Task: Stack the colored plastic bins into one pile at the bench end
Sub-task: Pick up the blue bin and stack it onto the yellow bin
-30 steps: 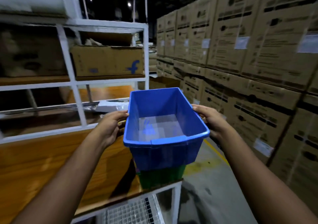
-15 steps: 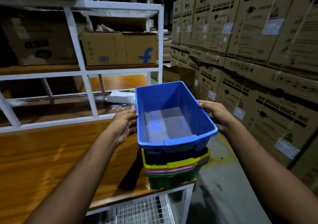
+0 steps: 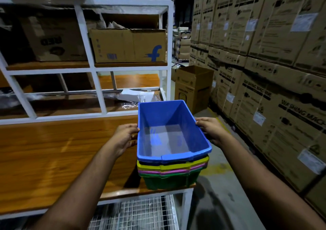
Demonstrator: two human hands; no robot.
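An empty blue bin (image 3: 169,134) sits nested on top of a pile at the right end of the wooden bench (image 3: 53,159). Under it show the rims of a yellow bin (image 3: 172,166) and a pink bin (image 3: 169,173), with a green bin (image 3: 169,181) at the bottom. My left hand (image 3: 126,138) grips the blue bin's left rim. My right hand (image 3: 210,130) grips its right rim. The pile stands at the bench's front right corner.
A white metal shelf frame (image 3: 95,77) rises behind the bench, carrying cardboard boxes (image 3: 128,45) and plastic wrap (image 3: 135,97). Tall stacks of washing machine cartons (image 3: 264,70) line the right side of the aisle. An open carton (image 3: 194,86) stands on the floor. Wire mesh (image 3: 134,214) lies under the bench.
The blue bin has come down into the pile: a second ago it was held high above the green bin, now its rim rests close on the yellow rim. Both hands kept their grip.
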